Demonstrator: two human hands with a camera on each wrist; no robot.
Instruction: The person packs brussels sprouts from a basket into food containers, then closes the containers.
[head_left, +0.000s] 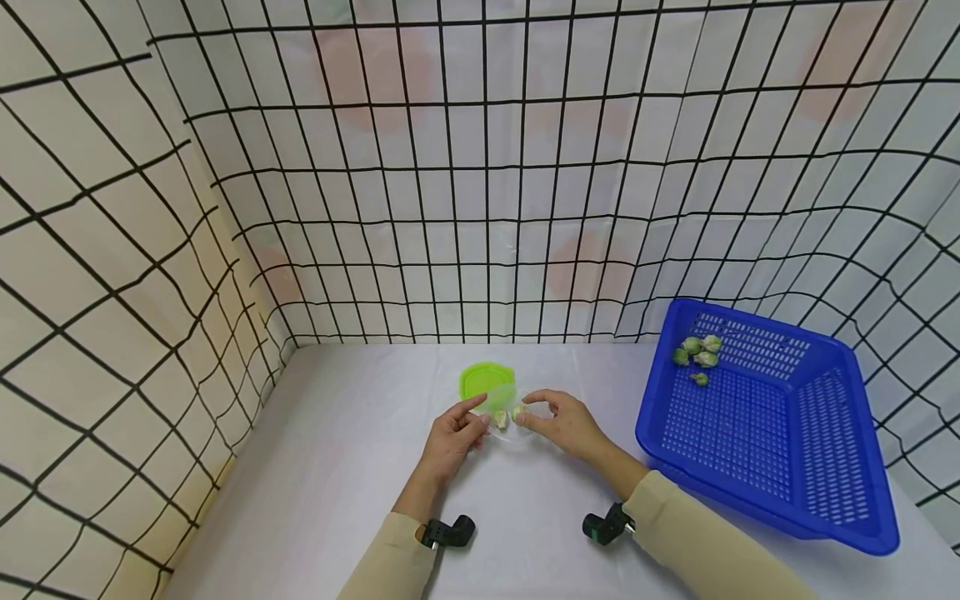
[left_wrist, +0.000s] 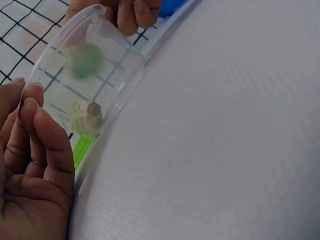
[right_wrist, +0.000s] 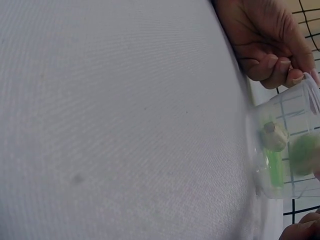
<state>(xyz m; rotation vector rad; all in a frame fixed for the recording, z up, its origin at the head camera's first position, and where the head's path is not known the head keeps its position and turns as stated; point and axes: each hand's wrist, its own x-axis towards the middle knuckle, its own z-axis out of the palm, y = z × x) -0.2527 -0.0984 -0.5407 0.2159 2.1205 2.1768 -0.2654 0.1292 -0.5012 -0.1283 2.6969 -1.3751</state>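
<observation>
Black wire grid (head_left: 486,168) bordering white tabletop (head_left: 337,467); pale backdrop (head_left: 504,137) behind, faintly red-blotched.

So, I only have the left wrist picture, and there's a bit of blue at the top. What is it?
Observer: A blue basket, standing on the person's right.
Visitor: Anything inside?
Observer: Yes, five small green vegetables, gathered toward its far left part.
Visitor: And that bright green strip by the clear tub?
Observer: The head picture shows a flat lime-green piece, perhaps a lid, on the table just beyond the tub.
</observation>
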